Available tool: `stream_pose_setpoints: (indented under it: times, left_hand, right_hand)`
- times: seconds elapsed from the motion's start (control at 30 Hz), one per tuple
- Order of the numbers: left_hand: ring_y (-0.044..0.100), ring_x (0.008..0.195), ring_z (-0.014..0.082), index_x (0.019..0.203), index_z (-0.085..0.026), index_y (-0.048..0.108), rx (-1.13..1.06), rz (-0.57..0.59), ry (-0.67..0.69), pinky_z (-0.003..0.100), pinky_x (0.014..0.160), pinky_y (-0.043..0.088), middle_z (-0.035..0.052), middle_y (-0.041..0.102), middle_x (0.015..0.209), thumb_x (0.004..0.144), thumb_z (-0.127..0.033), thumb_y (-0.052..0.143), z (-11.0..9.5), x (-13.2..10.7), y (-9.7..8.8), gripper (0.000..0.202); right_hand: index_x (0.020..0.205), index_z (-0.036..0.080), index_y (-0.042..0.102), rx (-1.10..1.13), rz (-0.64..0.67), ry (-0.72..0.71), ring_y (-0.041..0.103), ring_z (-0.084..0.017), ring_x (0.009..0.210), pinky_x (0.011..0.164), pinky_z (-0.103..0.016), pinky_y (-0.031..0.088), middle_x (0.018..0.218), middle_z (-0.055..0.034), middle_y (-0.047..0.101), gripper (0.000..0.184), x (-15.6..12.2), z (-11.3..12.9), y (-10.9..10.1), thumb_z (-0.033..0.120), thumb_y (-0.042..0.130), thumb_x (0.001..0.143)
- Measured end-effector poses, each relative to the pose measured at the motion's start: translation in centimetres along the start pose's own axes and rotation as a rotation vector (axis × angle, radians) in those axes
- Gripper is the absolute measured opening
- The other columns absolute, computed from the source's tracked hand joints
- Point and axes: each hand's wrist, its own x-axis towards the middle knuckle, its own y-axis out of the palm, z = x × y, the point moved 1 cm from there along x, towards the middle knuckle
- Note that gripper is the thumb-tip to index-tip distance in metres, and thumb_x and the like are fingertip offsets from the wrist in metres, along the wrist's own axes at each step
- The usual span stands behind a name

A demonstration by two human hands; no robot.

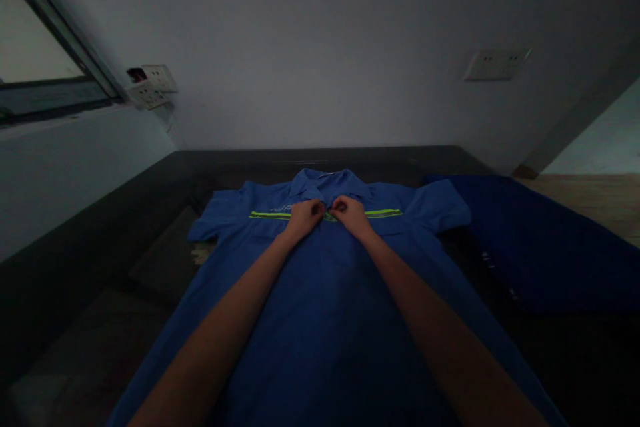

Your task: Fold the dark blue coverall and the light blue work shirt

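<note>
A blue short-sleeved shirt (320,293) lies spread out face up, its collar at the far end and its sleeves out to both sides. A yellow-green stripe crosses the chest, with pale lettering above it on the left. My left hand (306,216) pinches the front edge of the shirt just below the collar. Close beside it, my right hand (350,213) pinches the same front opening from the other side. The fingertips nearly meet at the middle. Whether a button is between them is too small and dark to tell.
Dark blue cloth (550,247) lies to the right of the shirt. A dark raised edge (320,156) runs along the wall behind. Wall sockets (495,65) are at the right, and more sockets (157,80) sit at the left near a window (40,33).
</note>
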Motion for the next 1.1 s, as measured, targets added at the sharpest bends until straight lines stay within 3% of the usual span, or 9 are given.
stream_pose_setpoints:
  times: [0.33,0.67,1.1]
  left_hand:
    - [0.064,0.080,0.0175,0.090,-0.018,0.069,0.000,-0.021,0.058,0.023,0.074,0.044,0.0032,0.071,0.085,0.083,-0.017,0.056,0.2,-0.2,0.1,0.015]
    - [0.066,0.085,0.0200,0.093,-0.020,0.070,0.040,-0.036,0.045,0.026,0.078,0.045,0.0044,0.073,0.091,0.084,-0.019,0.057,0.1,-0.4,-0.3,0.016]
    - [0.067,0.082,0.0192,0.091,-0.017,0.073,-0.055,-0.016,0.059,0.024,0.075,0.046,0.0045,0.074,0.089,0.082,-0.016,0.059,0.6,-0.1,-0.8,0.017]
  right_hand:
    - [0.083,0.018,0.073,-0.094,0.058,-0.103,0.064,-0.019,0.086,0.080,-0.031,0.047,0.089,-0.0058,0.070,0.015,-0.3,0.2,-0.7,0.008,0.065,0.075]
    - [0.076,0.017,0.069,-0.144,0.067,-0.232,0.059,-0.016,0.075,0.071,-0.026,0.043,0.078,-0.0029,0.065,0.012,0.1,0.0,-0.4,0.006,0.064,0.076]
    - [0.075,0.016,0.068,-0.252,0.268,-0.269,0.055,-0.013,0.068,0.065,-0.023,0.036,0.072,-0.0005,0.065,0.012,2.7,1.1,-1.3,0.004,0.069,0.070]
